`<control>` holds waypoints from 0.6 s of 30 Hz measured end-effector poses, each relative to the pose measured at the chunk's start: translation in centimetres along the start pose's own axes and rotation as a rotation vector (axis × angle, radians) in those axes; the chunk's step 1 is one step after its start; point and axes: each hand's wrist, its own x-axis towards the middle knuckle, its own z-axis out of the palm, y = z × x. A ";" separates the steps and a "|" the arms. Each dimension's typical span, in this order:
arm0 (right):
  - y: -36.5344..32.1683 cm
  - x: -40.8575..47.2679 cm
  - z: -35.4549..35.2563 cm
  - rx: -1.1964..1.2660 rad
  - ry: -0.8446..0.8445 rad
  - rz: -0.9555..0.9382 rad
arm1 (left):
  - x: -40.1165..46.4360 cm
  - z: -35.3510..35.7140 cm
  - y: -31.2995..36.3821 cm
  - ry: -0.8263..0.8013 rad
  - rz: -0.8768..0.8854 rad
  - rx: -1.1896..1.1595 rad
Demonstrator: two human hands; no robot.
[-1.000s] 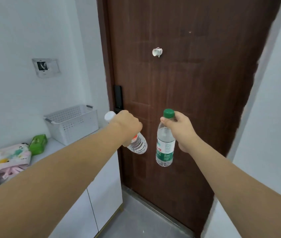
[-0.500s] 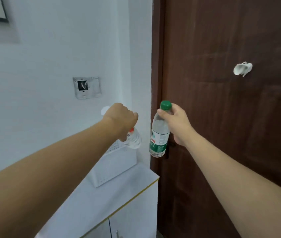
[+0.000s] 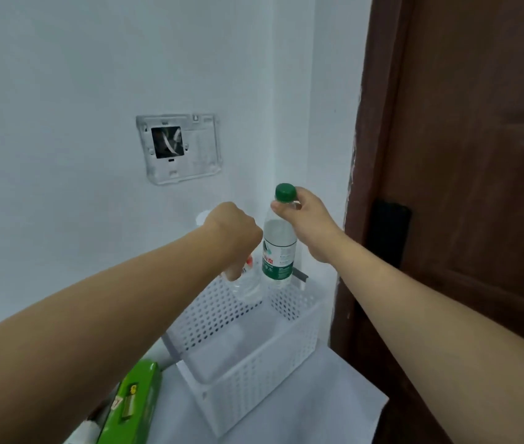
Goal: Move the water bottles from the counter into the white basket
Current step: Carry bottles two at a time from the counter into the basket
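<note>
Both arms outstretched over white basket [image 3: 254, 363] at worktop's [image 3: 334, 408] far right corner, by brown door [image 3: 478, 187]. Right hand [image 3: 308, 225] pinches green-cap bottle [image 3: 278, 248] at neck; bottle upright, cap up, base above basket's far end. Left hand [image 3: 233, 233], knuckles up, fist clenched round clear bottle [image 3: 246, 283]; tilted, base down-right, just above basket interior. Green pkg [image 3: 132, 408] near worktop's front-left.
</note>
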 end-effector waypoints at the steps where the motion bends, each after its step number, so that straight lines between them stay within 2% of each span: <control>1: 1.4 0.8 0.7 -0.024 -0.006 0.011 | 1.3 1.3 0.4 -0.025 0.020 -0.001; 4: 5.8 2.7 2.5 -0.095 0.004 0.049 | 4.3 5.1 2.0 -0.102 0.100 0.013; 9: 12.1 4.6 4.3 -0.113 0.046 0.112 | 7.5 10.2 3.6 -0.126 0.182 -0.016; 13: 14.7 5.4 5.5 -0.135 0.027 0.136 | 8.8 12.5 3.4 -0.058 0.253 -0.074; 15: 15.4 5.6 5.9 -0.155 0.010 0.160 | 9.1 13.2 2.9 -0.021 0.240 -0.177; 18: 16.3 5.6 6.3 -0.162 0.004 0.189 | 9.0 13.9 2.1 -0.015 0.128 -0.381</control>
